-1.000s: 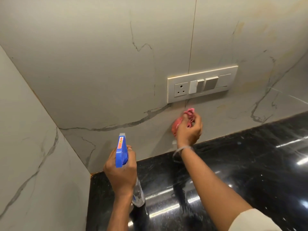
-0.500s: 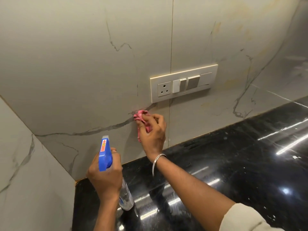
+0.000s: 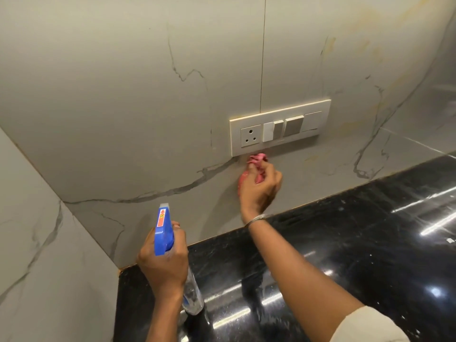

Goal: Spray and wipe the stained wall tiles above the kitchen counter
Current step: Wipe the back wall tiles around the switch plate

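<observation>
Just under the switch plate (image 3: 280, 127), my right hand (image 3: 260, 191) bunches the pink cloth (image 3: 256, 160) against the tile (image 3: 148, 119), fingers curled round it. Lower left of it, my left hand (image 3: 164, 260) grips the spray bottle (image 3: 162, 230) above the counter (image 3: 345, 243).

The red label (image 3: 161, 217) on the spray bottle (image 3: 163, 239) cannot be read.

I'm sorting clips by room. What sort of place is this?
Most likely a home kitchen: a glossy black counter runs into a corner of marble-look wall tiles, with a socket-and-switch plate set just above it.
</observation>
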